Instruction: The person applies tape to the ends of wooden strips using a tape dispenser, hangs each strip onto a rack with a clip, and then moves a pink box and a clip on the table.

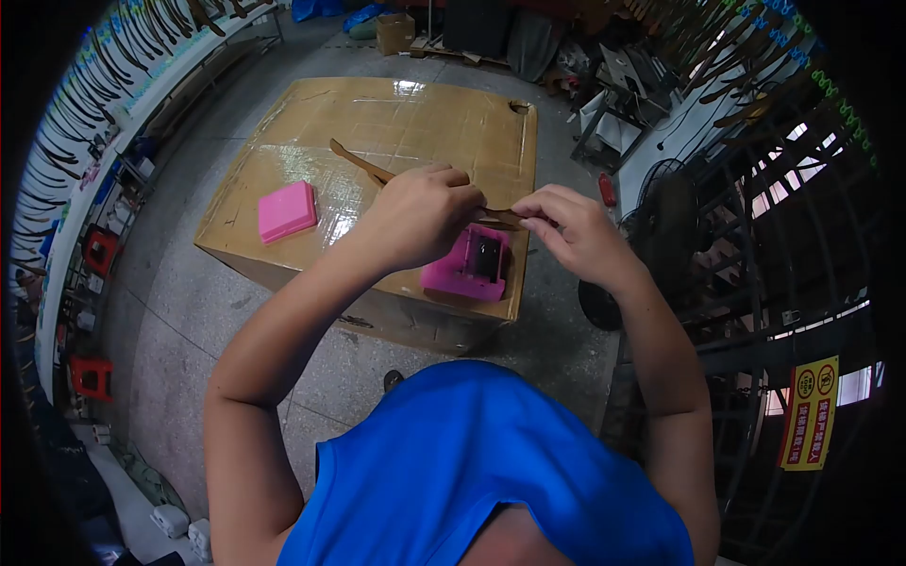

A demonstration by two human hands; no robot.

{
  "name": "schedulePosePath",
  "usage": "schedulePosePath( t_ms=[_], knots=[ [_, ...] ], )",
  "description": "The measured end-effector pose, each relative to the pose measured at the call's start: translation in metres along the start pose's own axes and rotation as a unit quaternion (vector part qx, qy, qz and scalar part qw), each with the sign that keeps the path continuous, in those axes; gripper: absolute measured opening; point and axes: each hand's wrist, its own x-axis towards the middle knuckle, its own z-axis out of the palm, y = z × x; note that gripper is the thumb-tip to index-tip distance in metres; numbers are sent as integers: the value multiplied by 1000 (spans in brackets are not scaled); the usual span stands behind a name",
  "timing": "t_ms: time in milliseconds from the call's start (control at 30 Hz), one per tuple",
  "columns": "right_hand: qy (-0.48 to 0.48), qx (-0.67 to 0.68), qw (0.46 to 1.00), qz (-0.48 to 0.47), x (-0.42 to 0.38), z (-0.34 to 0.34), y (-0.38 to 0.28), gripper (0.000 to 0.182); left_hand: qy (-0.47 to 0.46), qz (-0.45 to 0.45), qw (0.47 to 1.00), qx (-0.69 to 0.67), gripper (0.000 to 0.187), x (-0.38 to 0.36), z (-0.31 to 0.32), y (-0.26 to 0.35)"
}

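My left hand is closed around a long, thin brown strip, whose tapered end sticks out to the upper left. The strip's other end comes out between my hands, where the fingertips of my right hand pinch it. Just below my hands, a pink case with a black part inside lies near the front right edge of a large cardboard box. A second pink case, closed, rests on the box's left side.
Curved brown pieces hang in rows along the left wall. At the right stand a black fan and dark metal bars with a yellow sign. Red stools are at the left, and a small cardboard box is behind.
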Motion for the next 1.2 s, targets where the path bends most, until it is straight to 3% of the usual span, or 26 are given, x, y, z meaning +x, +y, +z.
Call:
schedulePosePath(
  t_ms=[233, 333, 500, 700, 1067, 1133, 1200],
  knots=[
    [-43, 0, 999, 4, -6, 34, 11, 17, -75, 145, 974, 159, 13, 8, -18, 3],
    [-46, 20, 999, 5, -5, 46, 13, 20, -86, 163, 968, 169, 15, 12, -22, 5],
    [-46, 53, 997, 46, -5, 52, 10, 24, -117, 165, 960, 196, 12, 17, -26, 11],
    [-25, 5, 1000, -7, -3, 57, 15, 24, -117, 176, 954, 212, 10, 19, -24, 13],
    [-11, 48, 999, 13, -10, 57, 15, 24, -125, 156, 961, 191, 12, 6, -19, 3],
    [-13, 52, 998, 20, -15, 54, 16, 24, -52, 166, 978, 116, 18, -5, -6, -7],
    [-33, 25, 999, 25, -21, 50, 20, 22, -47, 167, 980, 93, 20, -15, 9, -16]
  ],
)
